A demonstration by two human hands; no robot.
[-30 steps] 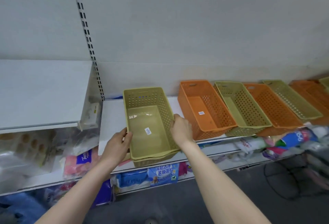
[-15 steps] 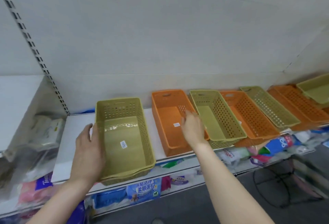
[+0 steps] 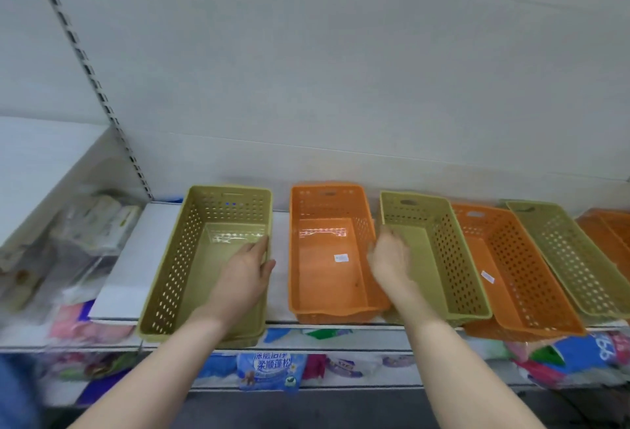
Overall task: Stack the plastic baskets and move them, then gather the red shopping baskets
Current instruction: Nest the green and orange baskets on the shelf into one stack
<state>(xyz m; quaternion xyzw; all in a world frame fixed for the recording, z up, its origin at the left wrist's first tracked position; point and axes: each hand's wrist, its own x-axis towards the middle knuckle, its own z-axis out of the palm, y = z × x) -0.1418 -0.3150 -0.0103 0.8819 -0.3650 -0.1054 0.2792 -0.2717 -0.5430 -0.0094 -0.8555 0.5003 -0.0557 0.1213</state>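
A white shelf point(image 3: 129, 258) runs across a store fixture backed by a pale grey panel wall point(image 3: 341, 70), with a slotted metal upright point(image 3: 92, 77) slanting down at the left. Left of the upright a higher white shelf point(image 3: 37, 155) sits above blurred wrapped goods point(image 3: 88, 224). Below the main shelf lie soft packs, among them a blue pack point(image 3: 269, 372) with printed characters.

A row of perforated plastic baskets stands on the shelf, long sides toward each other. At the left is a green basket point(image 3: 177, 268) nested in another of the same colour, whose rim shows under its front edge. Just beside it to the right is an orange basket point(image 3: 327, 258), also nested on an orange one, with a small white label on its floor. Next comes a second green basket point(image 3: 439, 251), tilted and leaning over a second orange basket point(image 3: 518, 278); a third green basket point(image 3: 576, 258) overlaps that one in turn, and more orange plastic shows at the far right edge.

The left hand point(image 3: 243, 275) rests on the right wall of the leftmost green basket, fingers inside and thumb outside, loosely spread rather than pinching. The right hand point(image 3: 388, 258) is at the gap between the first orange basket and the second green one, fingers curled; it is motion-blurred, so whether it grips either rim cannot be told.
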